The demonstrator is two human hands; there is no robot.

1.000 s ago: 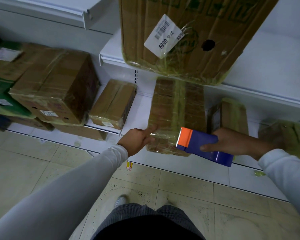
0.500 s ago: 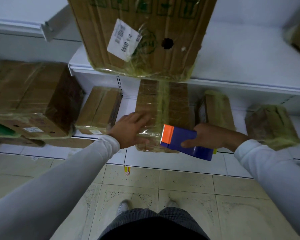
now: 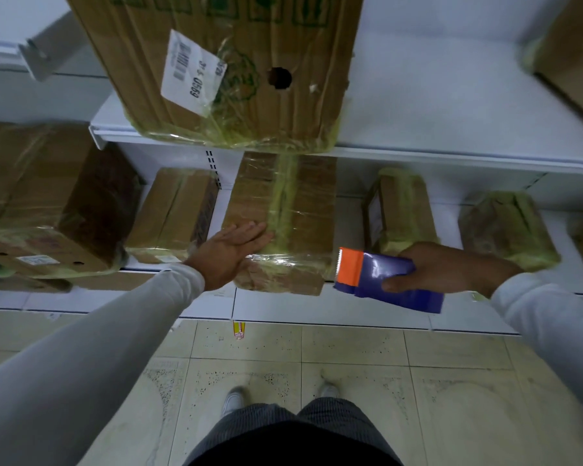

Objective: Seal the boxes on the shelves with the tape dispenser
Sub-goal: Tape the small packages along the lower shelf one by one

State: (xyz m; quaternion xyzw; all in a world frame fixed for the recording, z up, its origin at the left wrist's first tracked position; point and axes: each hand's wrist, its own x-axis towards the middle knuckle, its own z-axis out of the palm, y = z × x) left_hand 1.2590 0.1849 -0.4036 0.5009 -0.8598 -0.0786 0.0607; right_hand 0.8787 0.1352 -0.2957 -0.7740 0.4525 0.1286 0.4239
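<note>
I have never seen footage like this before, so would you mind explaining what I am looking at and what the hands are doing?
There is no machine here: a person wears a camera on the head, looking down at their own arms, legs and the tiled floor. In front stand white shelves holding cardboard boxes wrapped in yellowish tape. The left hand lies flat, fingers straight, on the middle box of the lower shelf, at its front end. The right hand grips a blue tape dispenser with an orange, toothed cutting end, held just right of that box. Above, a large box with a white label overhangs the upper shelf.
</note>
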